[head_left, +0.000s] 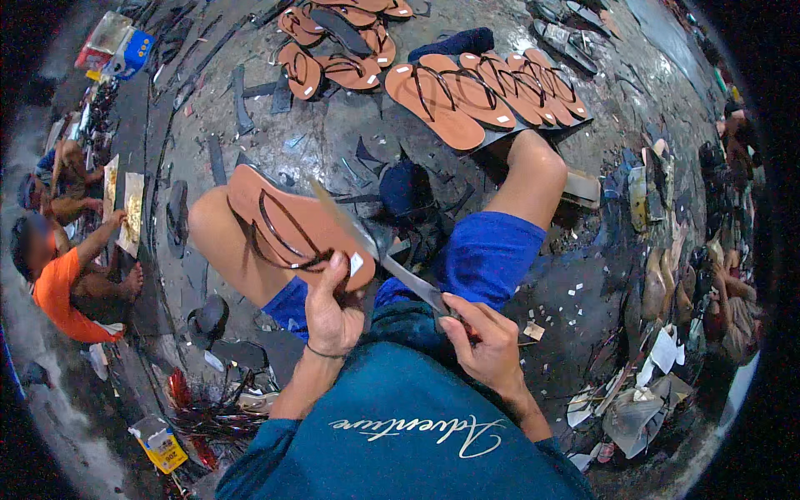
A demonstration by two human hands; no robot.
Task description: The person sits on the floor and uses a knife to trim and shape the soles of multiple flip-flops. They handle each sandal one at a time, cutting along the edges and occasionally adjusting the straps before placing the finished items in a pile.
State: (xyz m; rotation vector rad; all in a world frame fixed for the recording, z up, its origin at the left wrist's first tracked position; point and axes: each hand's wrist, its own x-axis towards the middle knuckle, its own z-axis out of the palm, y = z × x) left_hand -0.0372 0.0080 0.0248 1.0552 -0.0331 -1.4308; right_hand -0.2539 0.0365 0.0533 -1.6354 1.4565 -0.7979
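A tan flip-flop (pixel 287 221) with dark brown straps lies tilted across my left thigh. My left hand (pixel 332 317) grips its near end, the thumb on top beside a small white label. In my right hand (pixel 482 337) is a knife (pixel 417 283), its grey blade pointing up and left toward the edge of the flip-flop's sole. Along that edge a thin pale and grey strip (pixel 337 212) stands out from the sole; whether it is still joined there I cannot tell. My right fingers wrap the handle and mostly hide it.
Several matching flip-flops (pixel 437 104) lie in a row beyond my right knee. More flip-flops (pixel 346 71) are heaped at the far middle. Dark scraps (pixel 367 158) litter the floor. A person in orange (pixel 67 292) sits at the left; others sit at the right.
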